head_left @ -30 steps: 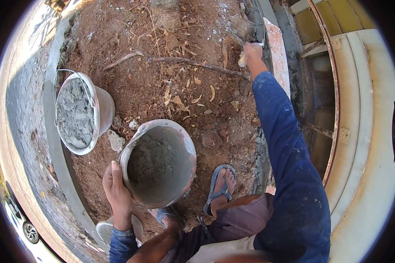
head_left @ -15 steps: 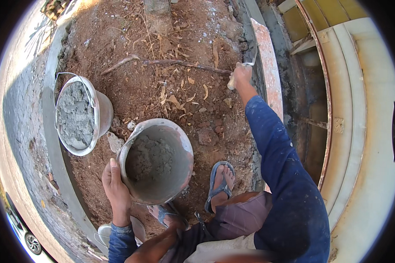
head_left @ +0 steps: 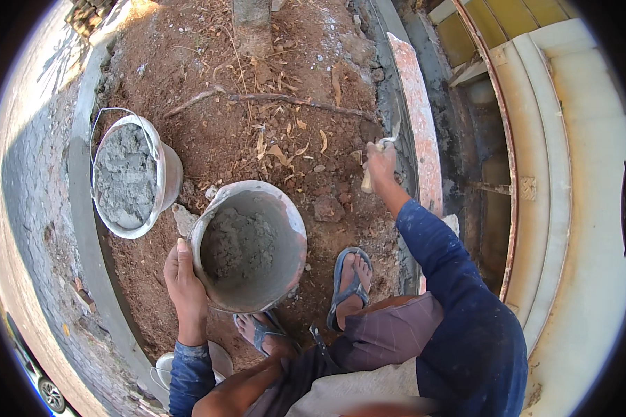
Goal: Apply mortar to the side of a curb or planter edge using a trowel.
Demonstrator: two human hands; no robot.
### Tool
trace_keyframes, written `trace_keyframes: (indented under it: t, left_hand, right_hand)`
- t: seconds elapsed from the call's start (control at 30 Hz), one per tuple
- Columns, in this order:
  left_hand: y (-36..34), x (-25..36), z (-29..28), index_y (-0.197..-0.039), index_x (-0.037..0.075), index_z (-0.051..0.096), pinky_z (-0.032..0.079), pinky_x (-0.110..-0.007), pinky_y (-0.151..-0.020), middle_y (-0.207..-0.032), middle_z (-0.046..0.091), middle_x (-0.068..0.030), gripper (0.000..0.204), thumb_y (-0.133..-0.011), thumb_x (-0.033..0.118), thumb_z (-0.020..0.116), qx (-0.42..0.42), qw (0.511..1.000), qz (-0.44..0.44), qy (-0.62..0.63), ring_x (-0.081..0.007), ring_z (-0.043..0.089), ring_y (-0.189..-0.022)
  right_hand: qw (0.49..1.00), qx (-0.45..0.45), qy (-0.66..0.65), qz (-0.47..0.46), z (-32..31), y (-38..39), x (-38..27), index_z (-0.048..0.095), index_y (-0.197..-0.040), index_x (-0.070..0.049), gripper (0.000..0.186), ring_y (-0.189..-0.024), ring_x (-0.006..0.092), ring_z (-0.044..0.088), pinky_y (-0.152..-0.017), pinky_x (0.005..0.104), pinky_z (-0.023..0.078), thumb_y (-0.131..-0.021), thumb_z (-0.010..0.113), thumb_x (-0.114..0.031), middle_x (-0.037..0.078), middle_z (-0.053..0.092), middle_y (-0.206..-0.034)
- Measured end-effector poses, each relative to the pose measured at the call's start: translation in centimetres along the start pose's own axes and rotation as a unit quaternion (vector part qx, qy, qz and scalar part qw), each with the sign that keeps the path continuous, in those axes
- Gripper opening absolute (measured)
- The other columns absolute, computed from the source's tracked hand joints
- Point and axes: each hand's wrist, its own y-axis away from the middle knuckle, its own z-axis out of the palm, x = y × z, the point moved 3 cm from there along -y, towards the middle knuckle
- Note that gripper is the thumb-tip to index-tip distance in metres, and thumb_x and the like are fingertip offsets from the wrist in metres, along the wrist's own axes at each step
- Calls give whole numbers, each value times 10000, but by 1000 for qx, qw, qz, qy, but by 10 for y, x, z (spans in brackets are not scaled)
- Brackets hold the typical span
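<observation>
My left hand grips the rim of a round bucket, thumb over the edge. The bucket is tipped so its inside shows, with grey wet mortar in the bottom. My right hand is closed round the wooden handle of a trowel. The trowel's narrow blade points away from me, beside a strip of grey mortar along the low wall's edge. Just right of it runs a long board, pinkish and smeared with white. Whether the blade touches the mortar I cannot tell.
A second bucket, full of grey mortar, stands at the left with its wire handle raised. A stick and dry leaves lie on the red soil. Another pale bucket sits near my left forearm. A concrete kerb borders the left.
My right hand has drawn the trowel back toward me along the board. The bucket in my left hand has shifted only slightly in view.
</observation>
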Motion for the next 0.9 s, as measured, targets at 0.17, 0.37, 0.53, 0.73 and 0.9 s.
trace_keyframes:
  t: [0.17,0.37,0.53,0.73,0.9]
  left_hand:
    - [-1,3,0,-1047,-14,649,450,-225,-733,-904,641,-2,403,-1054,308,407,-7,1000,6,12,-59,543,-790]
    - [1,3,0,-1054,-38,647,438,-233,-764,-924,641,-21,429,-1052,323,415,-10,1000,-3,26,-74,532,-818]
    - [1,4,6,-1057,-35,646,445,-234,-773,-936,650,-25,421,-1056,309,404,-24,999,-4,47,-76,550,-827]
    - [0,3,6,-1061,-34,647,449,-237,-776,-943,655,-29,422,-1059,304,394,-33,998,5,48,-77,556,-831]
    - [0,8,13,-1068,-32,646,457,-242,-773,-947,656,-31,422,-1058,310,398,-38,998,3,56,-78,560,-831]
  right_hand:
    - [957,-23,117,-264,-25,70,-19,473,-1012,-19,285,-598,198,526,-581,372,468,-892,656,-202,67,515,-732]
    - [879,-202,209,-378,-26,141,-48,513,-1081,-34,333,-743,352,621,-656,417,492,-871,652,-251,142,610,-854]
    - [684,-310,339,-567,-19,158,-77,558,-1096,-90,300,-755,266,643,-654,418,521,-825,633,-192,84,579,-842]
    - [884,-258,239,-309,-32,131,-60,535,-1080,-27,317,-813,351,642,-676,451,500,-868,626,-245,169,622,-898]
    - [972,-113,192,-73,-30,-10,12,484,-1069,14,360,-679,339,623,-645,444,498,-868,628,-248,207,612,-824]
